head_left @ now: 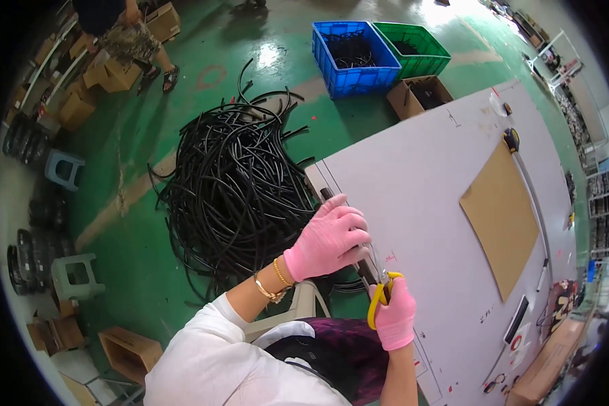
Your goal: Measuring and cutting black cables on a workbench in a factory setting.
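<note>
My left hand (330,238), in a pink glove, presses its closed fingers over a black tube (367,269) at the white table's left edge. One end of the tube (327,193) pokes out past the fingertips. Close to the tube's nearer end, my right hand (394,312), also gloved in pink, grips yellow-handled scissors (374,312). Their metal part is small and partly hidden, so I cannot tell whether the blades touch the tube. Left of the table, a large tangled heap of black tubes (233,176) lies on the green floor.
On the white table (413,162) lie a brown cardboard sheet (504,220), a long grey strip (536,196) and a black-handled tool (517,318). Beyond stand a blue crate (358,80), a green crate (426,64) and a cardboard box (406,101). Stools and another person are at left.
</note>
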Demonstrator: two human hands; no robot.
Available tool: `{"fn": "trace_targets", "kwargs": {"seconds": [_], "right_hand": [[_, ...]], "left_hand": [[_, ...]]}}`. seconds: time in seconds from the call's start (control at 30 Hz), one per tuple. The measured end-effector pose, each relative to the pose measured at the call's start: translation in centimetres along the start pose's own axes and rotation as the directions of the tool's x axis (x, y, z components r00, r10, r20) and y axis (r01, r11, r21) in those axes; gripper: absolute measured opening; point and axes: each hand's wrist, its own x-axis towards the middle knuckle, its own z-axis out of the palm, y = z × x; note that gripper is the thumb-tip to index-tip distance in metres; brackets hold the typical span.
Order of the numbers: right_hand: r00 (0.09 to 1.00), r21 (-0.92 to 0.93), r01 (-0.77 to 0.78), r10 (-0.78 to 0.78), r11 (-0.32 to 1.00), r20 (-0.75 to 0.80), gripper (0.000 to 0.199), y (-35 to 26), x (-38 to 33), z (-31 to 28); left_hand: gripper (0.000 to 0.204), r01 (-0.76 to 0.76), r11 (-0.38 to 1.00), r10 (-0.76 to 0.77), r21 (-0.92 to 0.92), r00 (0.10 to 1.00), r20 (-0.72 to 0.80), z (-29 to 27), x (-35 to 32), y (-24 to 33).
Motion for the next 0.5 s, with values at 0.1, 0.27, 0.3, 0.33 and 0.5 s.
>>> {"fn": "trace_targets", "kwargs": {"seconds": [0.1, 0.27, 0.3, 0.33, 0.5], "right_hand": [[0.998, -0.066, -0.018, 0.021, 0.998, 0.054, 0.026, 0.1, 0.4, 0.4], [0.997, -0.045, -0.045, 0.047, 0.998, 0.056, 0.028, -1.4, 2.4, 1.0], [0.997, -0.043, -0.052, 0.054, 0.998, 0.060, 0.028, -1.6, 2.7, 1.1], [0.996, -0.041, -0.058, 0.061, 0.997, 0.064, 0.028, -1.8, 3.0, 1.3], [0.994, -0.040, -0.073, 0.075, 0.997, 0.074, 0.028, -1.1, 3.4, 1.5]], "left_hand": [[0.019, -0.012, 1.000, 0.010, -0.028, 0.997, -0.072, 1.2, 0.8, -0.8], [0.028, 0.006, 1.000, -0.008, -0.012, 0.990, -0.144, 1.2, 1.9, -2.4], [0.031, 0.012, 1.000, -0.013, -0.006, 0.987, -0.162, 1.3, 1.9, -2.7], [0.031, 0.020, 1.000, -0.022, -0.011, 0.985, -0.171, 1.3, 2.1, -2.9], [0.037, 0.091, 0.995, -0.095, -0.027, 0.972, -0.213, 1.9, 2.3, -3.2]]}}
